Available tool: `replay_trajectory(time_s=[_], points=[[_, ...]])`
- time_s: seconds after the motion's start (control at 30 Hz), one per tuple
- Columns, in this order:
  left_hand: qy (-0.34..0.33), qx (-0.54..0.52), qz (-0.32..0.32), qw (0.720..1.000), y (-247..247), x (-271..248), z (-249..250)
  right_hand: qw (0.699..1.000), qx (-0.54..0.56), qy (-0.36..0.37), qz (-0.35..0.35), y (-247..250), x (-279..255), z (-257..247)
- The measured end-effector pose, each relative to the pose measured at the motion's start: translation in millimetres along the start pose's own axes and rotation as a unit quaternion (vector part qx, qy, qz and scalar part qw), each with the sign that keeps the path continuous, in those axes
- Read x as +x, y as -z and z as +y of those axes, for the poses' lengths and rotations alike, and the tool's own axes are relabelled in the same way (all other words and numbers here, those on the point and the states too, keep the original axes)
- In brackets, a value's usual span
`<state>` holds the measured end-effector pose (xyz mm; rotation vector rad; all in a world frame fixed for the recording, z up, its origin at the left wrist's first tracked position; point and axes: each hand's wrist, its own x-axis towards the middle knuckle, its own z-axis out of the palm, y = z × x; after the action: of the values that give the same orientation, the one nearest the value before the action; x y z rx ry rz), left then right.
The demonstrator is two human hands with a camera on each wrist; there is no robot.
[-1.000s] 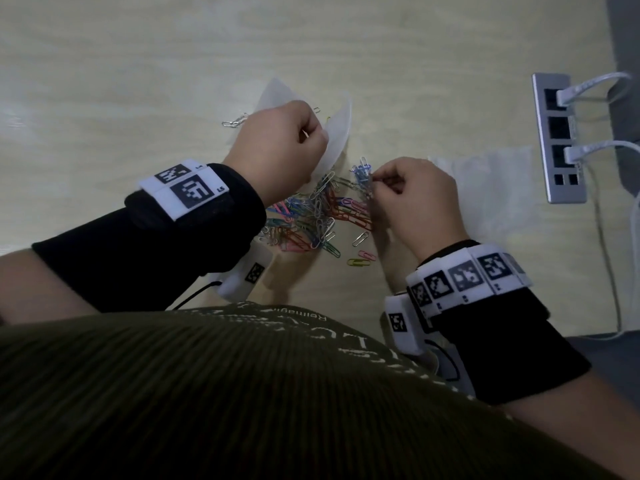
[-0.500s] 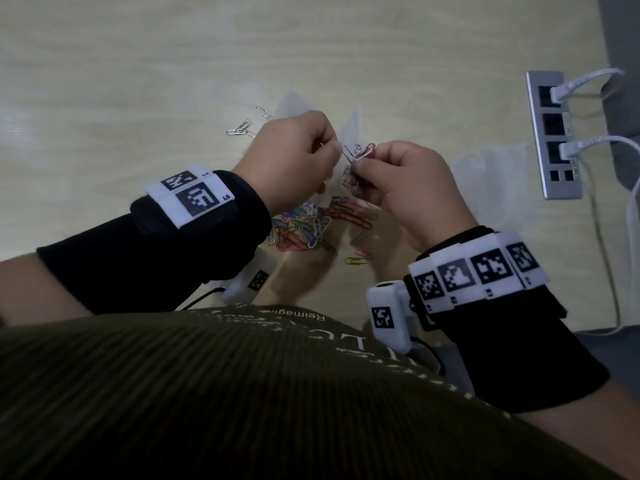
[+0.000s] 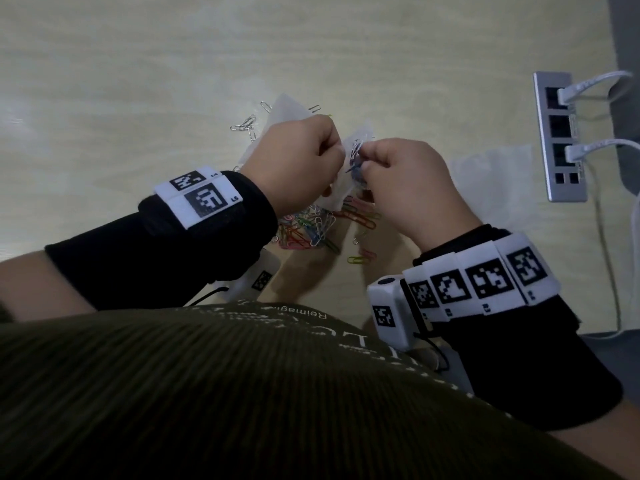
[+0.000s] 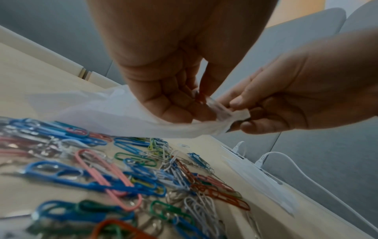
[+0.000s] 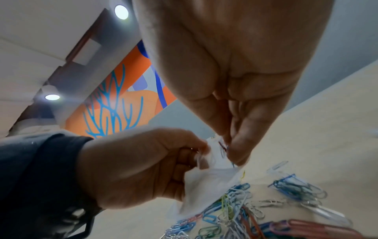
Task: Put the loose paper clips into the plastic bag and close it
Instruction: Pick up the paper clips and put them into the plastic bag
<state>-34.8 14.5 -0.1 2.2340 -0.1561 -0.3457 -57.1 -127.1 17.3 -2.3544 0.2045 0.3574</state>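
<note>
A clear plastic bag [image 3: 337, 192] hangs above the table, and my left hand [image 3: 304, 164] pinches its rim. My right hand [image 3: 391, 168] pinches a few paper clips [image 3: 355, 157] at the bag's mouth, touching the rim. In the left wrist view the bag [image 4: 114, 119] trails from my left hand [image 4: 184, 100], with my right hand [image 4: 266, 111] at its edge. The right wrist view shows my right hand [image 5: 231, 150] pushing clips into the bag [image 5: 206, 182] held by my left hand [image 5: 159, 166]. A heap of coloured paper clips [image 3: 311, 226] lies on the table below.
Silver clips [image 3: 247, 124] lie loose beyond the bag, and a yellow clip [image 3: 356, 259] lies near me. A second clear bag [image 3: 491, 174] lies flat to the right. A power strip [image 3: 559, 136] with white cables sits at the table's right edge.
My right hand picked clips from the heap, rose and moved left to the bag's mouth. My left hand lifted the bag off the table toward it.
</note>
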Motion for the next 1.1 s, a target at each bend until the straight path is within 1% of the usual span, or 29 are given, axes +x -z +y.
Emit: replay_trajectory(time_s=[0.07,0.13,0.27,0.4,0.47,0.5,0.53,0.6,0.67,0.73,0.77,0.9,0.97,1.1], points=[[0.008,0.001,0.005,1.0,0.5,0.8,-1.9,0.999,-0.033,0.026,-0.016,2.7,-2.4,-3.4],[0.014,-0.005,0.006,1.0,0.6,1.5,-3.0,0.998,-0.039,0.038,-0.012,2.8,-2.9,-3.9],[0.019,-0.02,0.008,1.0,1.3,2.3,-3.4,0.999,0.003,0.039,0.033,-1.4,0.4,-0.7],[0.021,-0.02,0.011,1.0,2.9,2.1,-3.3,0.994,0.035,0.057,0.088,-1.4,3.5,4.1],[0.023,-0.019,0.017,0.999,4.5,1.7,-3.6,0.992,0.022,0.042,0.121,0.6,8.7,11.6],[0.025,-0.013,0.021,0.999,5.4,1.5,-3.8,0.992,0.0,0.024,0.125,1.8,12.1,16.4],[0.026,-0.007,0.025,0.999,6.1,1.3,-4.1,0.993,-0.031,0.003,0.111,2.9,14.9,21.1],[0.027,-0.002,0.03,0.999,7.4,0.9,-4.5,0.994,-0.093,-0.022,0.042,1.5,19.2,29.5],[0.029,0.0,0.031,0.999,8.0,0.4,-4.5,0.988,-0.149,0.011,-0.029,-4.6,19.5,34.6],[0.029,0.005,0.031,0.999,8.4,0.0,-4.0,0.974,-0.211,0.059,-0.064,-12.7,16.8,38.9],[0.029,0.007,0.03,0.999,8.7,-0.2,-4.0,0.967,-0.235,0.073,-0.06,-16.4,15.1,41.2],[0.031,0.008,0.027,0.999,9.1,0.1,-3.0,0.959,-0.264,0.098,0.026,-24.4,7.1,48.1],[0.03,0.007,0.026,0.999,9.2,0.2,-2.0,0.956,-0.272,0.103,0.036,-26.5,5.2,50.1],[0.021,-0.007,0.024,0.999,8.9,-0.8,0.6,0.957,-0.27,0.098,0.032,-23.9,3.3,50.6]])
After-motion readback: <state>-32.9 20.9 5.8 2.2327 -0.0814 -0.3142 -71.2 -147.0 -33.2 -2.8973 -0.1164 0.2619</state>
